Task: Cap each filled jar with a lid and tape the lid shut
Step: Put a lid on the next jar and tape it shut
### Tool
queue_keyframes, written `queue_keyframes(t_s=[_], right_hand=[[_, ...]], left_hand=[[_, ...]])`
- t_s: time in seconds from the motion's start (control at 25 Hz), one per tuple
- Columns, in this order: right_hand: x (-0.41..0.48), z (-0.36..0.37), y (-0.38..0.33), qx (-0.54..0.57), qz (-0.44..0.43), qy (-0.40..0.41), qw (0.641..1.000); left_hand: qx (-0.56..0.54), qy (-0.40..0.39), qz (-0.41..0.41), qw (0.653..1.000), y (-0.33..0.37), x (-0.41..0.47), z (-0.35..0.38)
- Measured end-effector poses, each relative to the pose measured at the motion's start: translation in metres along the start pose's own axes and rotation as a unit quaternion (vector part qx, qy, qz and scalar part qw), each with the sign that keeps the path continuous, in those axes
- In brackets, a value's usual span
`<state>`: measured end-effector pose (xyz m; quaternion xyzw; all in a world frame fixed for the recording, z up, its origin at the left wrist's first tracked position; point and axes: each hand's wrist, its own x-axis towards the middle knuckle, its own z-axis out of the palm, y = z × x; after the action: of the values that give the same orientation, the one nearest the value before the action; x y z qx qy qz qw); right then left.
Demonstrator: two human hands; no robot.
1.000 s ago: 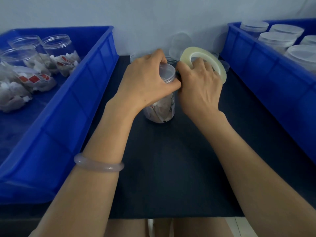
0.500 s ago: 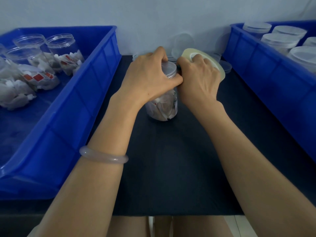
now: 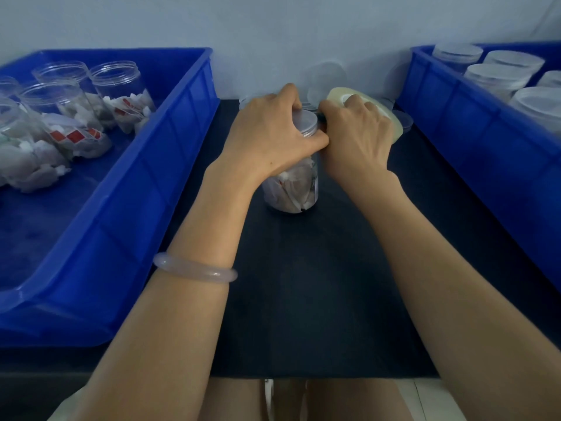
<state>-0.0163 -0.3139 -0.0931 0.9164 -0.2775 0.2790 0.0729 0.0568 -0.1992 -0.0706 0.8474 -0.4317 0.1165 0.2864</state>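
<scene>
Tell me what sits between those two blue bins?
In the head view, a filled, capped jar stands on the dark mat, gripped by the left hand; the right hand holds a tape roll beside its lid. Loose lids sit behind.

Back wall (image 3: 273, 25): plain, pale blue-white, meets the rear edge of the worktop (image 3: 303, 284). Worktop surface is dark, near-black, matte, and runs front to back as a lane. It's flanked by two blue plastic bins, left bin (image 3: 127, 214) and right bin (image 3: 485, 165), with walls standing well above the surface. Past the front edge, bottom right: a strip of pale tiled floor (image 3: 431, 402) with one joint line visible. Light is cool, soft and even; shadows are faint.
</scene>
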Motion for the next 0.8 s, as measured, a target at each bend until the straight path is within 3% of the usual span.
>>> queue_keyframes(t_s=[0.8], right_hand=[[0.013,0.001,-0.001,-0.011,0.019,-0.048,0.999]], left_hand=[[0.014,-0.011,-0.005,1.0,0.004,0.002,-0.002]])
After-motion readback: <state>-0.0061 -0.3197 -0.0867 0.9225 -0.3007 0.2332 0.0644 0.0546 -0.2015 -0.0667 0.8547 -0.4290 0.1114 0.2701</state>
